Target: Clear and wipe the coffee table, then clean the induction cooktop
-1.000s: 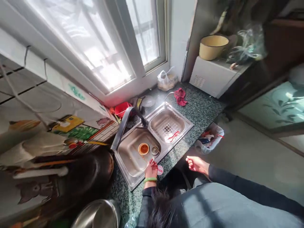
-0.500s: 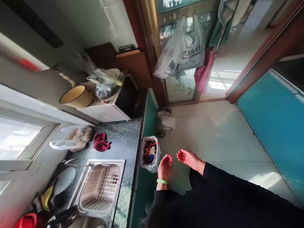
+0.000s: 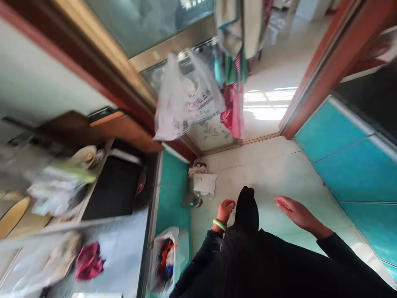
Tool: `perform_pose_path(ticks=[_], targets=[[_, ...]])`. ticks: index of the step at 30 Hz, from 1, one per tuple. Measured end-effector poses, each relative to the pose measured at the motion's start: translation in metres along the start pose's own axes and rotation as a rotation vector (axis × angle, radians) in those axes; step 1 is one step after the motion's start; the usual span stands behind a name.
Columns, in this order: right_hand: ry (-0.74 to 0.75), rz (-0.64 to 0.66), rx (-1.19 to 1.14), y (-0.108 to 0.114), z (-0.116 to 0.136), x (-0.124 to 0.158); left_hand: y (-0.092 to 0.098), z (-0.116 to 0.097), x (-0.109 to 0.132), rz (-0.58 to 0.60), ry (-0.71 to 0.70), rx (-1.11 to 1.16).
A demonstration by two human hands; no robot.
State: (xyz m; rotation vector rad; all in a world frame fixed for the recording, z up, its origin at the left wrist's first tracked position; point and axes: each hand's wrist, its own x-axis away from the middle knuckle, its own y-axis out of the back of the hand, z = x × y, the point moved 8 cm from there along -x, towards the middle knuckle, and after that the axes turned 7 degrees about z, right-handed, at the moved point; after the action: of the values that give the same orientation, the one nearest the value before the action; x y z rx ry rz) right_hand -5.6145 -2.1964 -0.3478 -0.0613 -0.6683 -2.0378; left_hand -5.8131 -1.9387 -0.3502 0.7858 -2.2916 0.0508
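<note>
My left hand (image 3: 225,210), with a green bangle at the wrist, hangs in front of my dark clothing over the tiled floor (image 3: 273,174). Its fingers are curled loosely inward and nothing shows in them. My right hand (image 3: 294,213) is stretched out flat to the right, fingers extended and apart, holding nothing. Both hands are away from the counter (image 3: 120,252), which lies to my left. The view is smeared by motion.
A lined waste bin (image 3: 164,256) stands by the teal cabinet front (image 3: 170,194). A red cloth (image 3: 89,261) lies on the counter beside a microwave (image 3: 113,188). A white plastic bag (image 3: 186,99) and clothes (image 3: 234,62) hang by the doorway (image 3: 269,103). Teal cabinets (image 3: 350,165) line the right.
My view has swung right, away from the sink toward the doorway. My left hand left the sink edge and curled; my right hand has spread further to the right.
</note>
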Motion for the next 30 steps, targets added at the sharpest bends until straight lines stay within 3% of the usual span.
perform_pose_path(ticks=[3, 5, 7, 10, 13, 14, 16, 19, 21, 23, 27, 30], targets=[[-0.215, -0.149, -0.01, 0.098, -0.062, -0.019, -0.03, -0.081, -0.078, 0.028, 0.023, -0.083], [-0.349, -0.283, -0.063, 0.162, -0.101, -0.018, -0.072, -0.147, -0.134, 0.09, 0.004, -0.129], [-0.468, -0.396, -0.121, 0.216, -0.137, -0.015, -0.133, -0.217, -0.189, 0.185, -0.031, -0.157], [-0.6, -0.49, -0.229, 0.278, -0.184, -0.034, -0.245, -0.327, -0.266, 0.341, -0.094, -0.163], [-0.571, -0.503, -0.306, 0.346, -0.203, -0.107, -0.345, -0.438, -0.323, 0.474, -0.222, -0.027], [-0.534, -0.5, -0.312, 0.374, -0.201, -0.144, -0.369, -0.472, -0.338, 0.5, -0.266, 0.044], [-0.433, -0.442, -0.298, 0.436, -0.181, -0.231, -0.396, -0.528, -0.366, 0.482, -0.314, 0.184], [-0.203, -0.255, -0.218, 0.529, -0.112, -0.382, -0.392, -0.581, -0.41, 0.349, -0.26, 0.323], [-0.002, -0.121, -0.16, 0.581, -0.045, -0.485, -0.367, -0.603, -0.44, 0.228, -0.234, 0.41], [0.195, -0.019, -0.12, 0.623, 0.028, -0.583, -0.33, -0.617, -0.472, 0.072, -0.244, 0.497], [0.509, 0.109, -0.056, 0.675, 0.162, -0.752, -0.263, -0.632, -0.546, -0.222, -0.217, 0.646], [0.612, 0.222, -0.014, 0.698, 0.217, -0.856, -0.237, -0.663, -0.62, -0.368, -0.155, 0.752]])
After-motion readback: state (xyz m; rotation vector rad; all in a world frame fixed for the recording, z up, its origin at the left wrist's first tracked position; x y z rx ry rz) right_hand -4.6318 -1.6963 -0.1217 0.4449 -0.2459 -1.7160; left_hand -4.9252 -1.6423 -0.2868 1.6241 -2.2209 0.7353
